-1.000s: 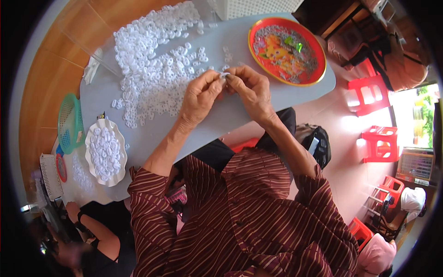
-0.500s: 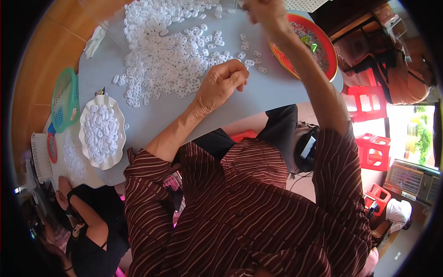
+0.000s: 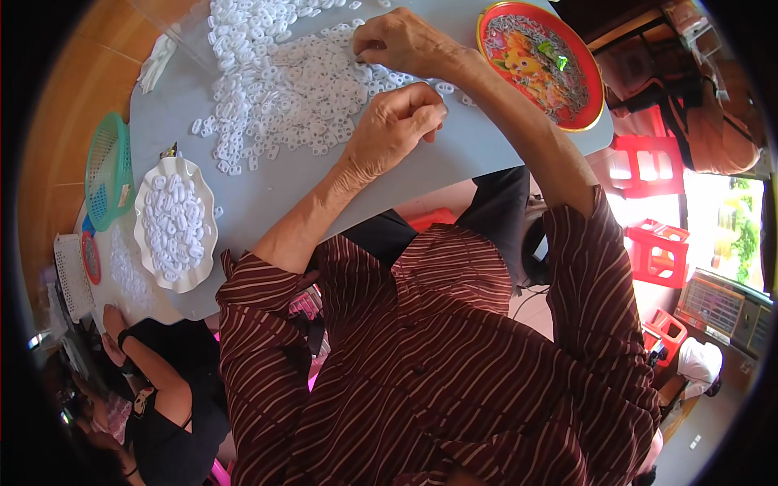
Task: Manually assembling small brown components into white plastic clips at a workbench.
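My left hand (image 3: pixel 396 123) is closed in a loose fist above the near edge of the grey table (image 3: pixel 267 190). What it holds, if anything, is hidden inside the curled fingers. My right hand (image 3: pixel 403 42) reaches across beyond it, fingers bent down and closed at the right side of a big pile of small white plastic pieces (image 3: pixel 300 97). These are rounded oblongs with holes in them. Any piece between its fingertips is hidden from view. Right of that hand lies a round red tray (image 3: pixel 597 89) with a yellow rim, holding many thin grey bits and a green scrap.
On the left a scalloped white dish (image 3: pixel 212 223) holds more white pieces, beside a green plastic basket (image 3: pixel 105 174). A person in black (image 3: pixel 174 389) sits at lower left by a smaller heap of pieces (image 3: pixel 128 263). Red stools (image 3: pixel 656 251) stand to the right.
My right hand has come from the far edge near the red tray back left and nearer, to the pile. My left hand stays closed, nearly in place. The view has shifted slightly.
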A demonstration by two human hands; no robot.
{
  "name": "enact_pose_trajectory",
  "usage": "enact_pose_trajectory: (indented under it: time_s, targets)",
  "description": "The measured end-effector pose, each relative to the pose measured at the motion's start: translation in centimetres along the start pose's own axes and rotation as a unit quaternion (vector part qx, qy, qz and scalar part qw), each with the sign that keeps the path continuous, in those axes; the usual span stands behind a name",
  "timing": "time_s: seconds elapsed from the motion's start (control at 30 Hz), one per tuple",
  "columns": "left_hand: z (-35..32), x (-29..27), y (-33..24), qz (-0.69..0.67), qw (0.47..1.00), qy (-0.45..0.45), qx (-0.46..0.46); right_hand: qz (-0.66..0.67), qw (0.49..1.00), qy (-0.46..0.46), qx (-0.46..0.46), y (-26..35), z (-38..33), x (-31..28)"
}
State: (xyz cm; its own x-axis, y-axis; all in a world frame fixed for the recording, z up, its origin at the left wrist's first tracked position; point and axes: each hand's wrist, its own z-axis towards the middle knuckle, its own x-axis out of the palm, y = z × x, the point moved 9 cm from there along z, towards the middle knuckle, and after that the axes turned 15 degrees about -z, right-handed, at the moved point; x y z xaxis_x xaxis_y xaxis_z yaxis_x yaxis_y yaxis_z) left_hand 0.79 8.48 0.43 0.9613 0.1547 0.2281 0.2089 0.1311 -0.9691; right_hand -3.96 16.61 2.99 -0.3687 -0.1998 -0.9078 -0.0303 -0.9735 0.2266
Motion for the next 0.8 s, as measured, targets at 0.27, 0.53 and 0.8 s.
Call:
enact_pose_trajectory:
  time_s: [0.27, 0.53, 0.8]
  targets:
    - [0.3, 0.0, 0.4, 0.029, 0.999, 0.004, 0.012, 0.006, 0.995, -0.075, 0.068, -2.9, -1.2, -2.1]
    - [0.1, 0.0, 0.7, 0.043, 0.999, 0.01, -0.003, -0.012, 0.999, -0.044, 0.03, -1.5, -0.4, -1.2]
    - [0.1, 0.1, 0.8, 0.03, 0.999, 0.016, -0.008, -0.134, 0.983, 0.111, 0.06, -1.0, 1.8, 1.6]
